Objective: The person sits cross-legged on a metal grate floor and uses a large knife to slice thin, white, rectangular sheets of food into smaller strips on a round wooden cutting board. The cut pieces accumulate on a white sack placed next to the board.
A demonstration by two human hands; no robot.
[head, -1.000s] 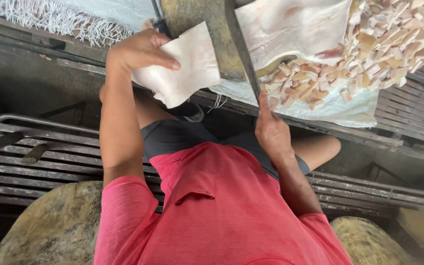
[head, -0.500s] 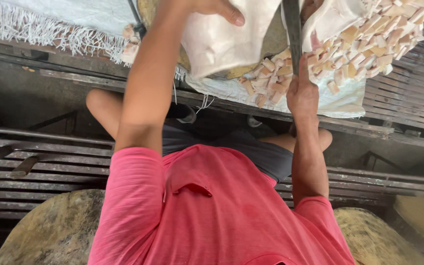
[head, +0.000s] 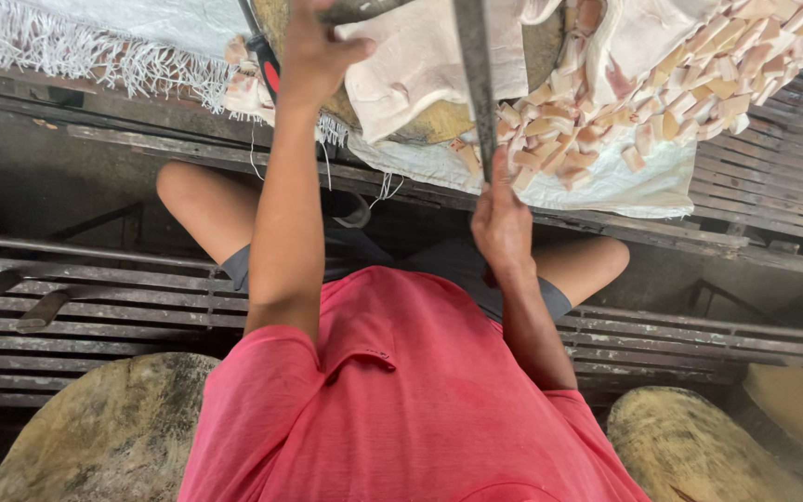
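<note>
My left hand [head: 313, 56] presses down on a pale white slab of fatty meat [head: 420, 65] that lies on a round wooden chopping block [head: 439, 123]. My right hand [head: 502, 223] is closed around the handle of a long knife, whose grey blade [head: 474, 74] runs up along the slab's right edge. To the right of the blade lies a heap of small cut pale cubes [head: 643, 102]. My pink shirt and bare knees fill the lower half of the view.
A white cloth [head: 606, 191] lies under the block and the cubes, and a fringed cloth [head: 95, 46] at top left. A red-and-black handle [head: 267, 65] lies by my left wrist. A slatted metal bench [head: 76, 307] crosses below. Round worn blocks [head: 104, 437] [head: 699, 446] stand at the bottom.
My left hand carried the white slab up and to the right onto the block. My right hand with the knife shifted along beside it, blade now against the slab.
</note>
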